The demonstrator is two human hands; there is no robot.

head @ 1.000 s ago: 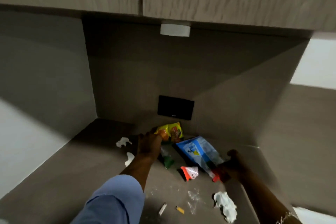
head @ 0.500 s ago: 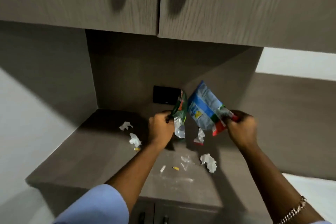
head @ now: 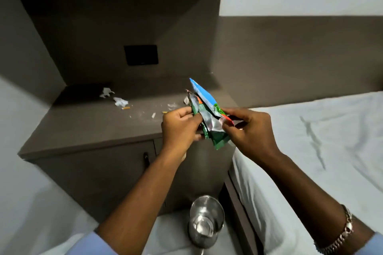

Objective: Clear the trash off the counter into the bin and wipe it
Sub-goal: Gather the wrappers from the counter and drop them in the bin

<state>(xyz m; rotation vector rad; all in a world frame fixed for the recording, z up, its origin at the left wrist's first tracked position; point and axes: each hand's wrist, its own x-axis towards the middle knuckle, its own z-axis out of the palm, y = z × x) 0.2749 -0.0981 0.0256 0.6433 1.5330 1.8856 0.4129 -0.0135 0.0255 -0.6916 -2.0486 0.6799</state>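
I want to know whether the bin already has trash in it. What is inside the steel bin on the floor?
The steel bin stands open below the hands. Only its shiny, reflective inner wall and bottom show; no wrappers or tissue are visible inside. The near inner wall is hidden by its rim.

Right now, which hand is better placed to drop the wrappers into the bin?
Right, narrowly. Both hands pinch the wrappers, but the right hand sits more directly above the metal bin on the floor, leaving the left hand nearer the paper scraps on the counter.
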